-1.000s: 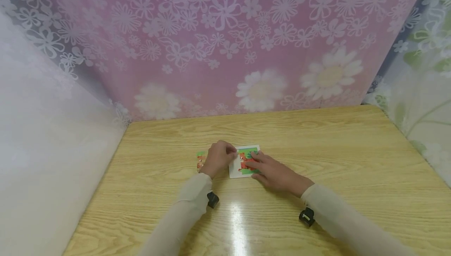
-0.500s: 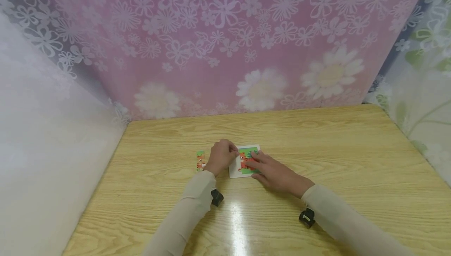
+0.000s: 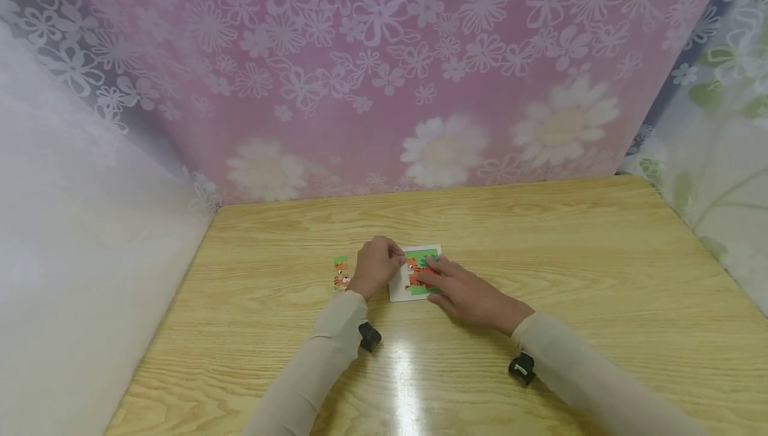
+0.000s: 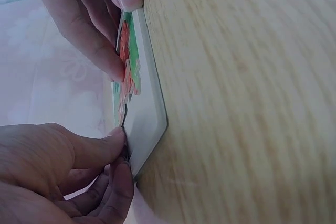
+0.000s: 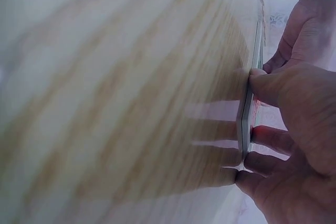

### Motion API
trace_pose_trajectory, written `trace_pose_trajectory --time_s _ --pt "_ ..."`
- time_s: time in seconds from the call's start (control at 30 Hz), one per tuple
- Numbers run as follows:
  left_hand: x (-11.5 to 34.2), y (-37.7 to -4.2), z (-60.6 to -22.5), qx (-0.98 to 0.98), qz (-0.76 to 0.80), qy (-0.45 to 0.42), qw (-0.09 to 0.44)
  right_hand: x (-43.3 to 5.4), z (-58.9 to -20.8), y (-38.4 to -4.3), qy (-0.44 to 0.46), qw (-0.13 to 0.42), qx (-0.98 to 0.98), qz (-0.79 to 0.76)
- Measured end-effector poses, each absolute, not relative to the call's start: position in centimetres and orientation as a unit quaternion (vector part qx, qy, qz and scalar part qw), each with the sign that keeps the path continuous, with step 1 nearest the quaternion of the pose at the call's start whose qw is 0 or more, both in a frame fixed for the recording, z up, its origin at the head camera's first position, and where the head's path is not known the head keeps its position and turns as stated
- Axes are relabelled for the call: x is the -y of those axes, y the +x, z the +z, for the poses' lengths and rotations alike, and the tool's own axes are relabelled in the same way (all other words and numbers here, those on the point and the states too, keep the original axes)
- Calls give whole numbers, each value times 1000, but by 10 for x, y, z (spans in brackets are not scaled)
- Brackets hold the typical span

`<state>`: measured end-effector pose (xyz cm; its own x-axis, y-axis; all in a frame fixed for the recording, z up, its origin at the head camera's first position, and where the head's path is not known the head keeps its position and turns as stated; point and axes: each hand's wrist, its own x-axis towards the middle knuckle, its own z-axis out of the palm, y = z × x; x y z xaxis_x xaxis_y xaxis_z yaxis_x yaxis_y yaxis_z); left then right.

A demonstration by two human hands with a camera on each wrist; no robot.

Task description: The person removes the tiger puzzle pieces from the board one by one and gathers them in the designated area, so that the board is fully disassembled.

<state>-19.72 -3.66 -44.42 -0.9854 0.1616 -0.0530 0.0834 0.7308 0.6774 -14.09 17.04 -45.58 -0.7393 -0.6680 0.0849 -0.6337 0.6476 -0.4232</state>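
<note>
We judge that the step in hand is the fitting of a piece into the puzzle board (image 3: 399, 289), which lies flat on the table (image 3: 540, 223). The right part of this board carries a tiger picture (image 3: 413, 275), and its left part shows bare white, so we think the puzzle is not yet complete.

Our left hand (image 3: 377, 268) is at the far left corner of the board. Its thumb and index finger are pressed together, and they seem to pinch a thin piece (image 4: 125, 117), which we see almost from the edge; its printed side is not clear to us. Whether this piece already sits in its place, we cannot tell. Our right hand (image 3: 471, 293) rests at the right side of the board, with the fingers spread over the picture and the thumb at the near edge; it seems to steady the board.

To the left of the board, apart from it, 1 loose piece (image 3: 341, 273) with a tiger face lies near our left wrist, which may hide a part of it.

The next move, in our opinion, calls for aligning the pinched piece with the picture's left edge and pressing it down gently, while the 2nd hand prevents sliding. After this, the loose piece would probably be needed for the remaining white space.
</note>
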Motion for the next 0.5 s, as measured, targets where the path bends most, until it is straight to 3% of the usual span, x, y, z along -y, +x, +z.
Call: trace_pose_trajectory --time_s 0.5 --pt "38 -199 -450 -928 366 53 53 -170 -449 -139 -358 48 -906 -219"
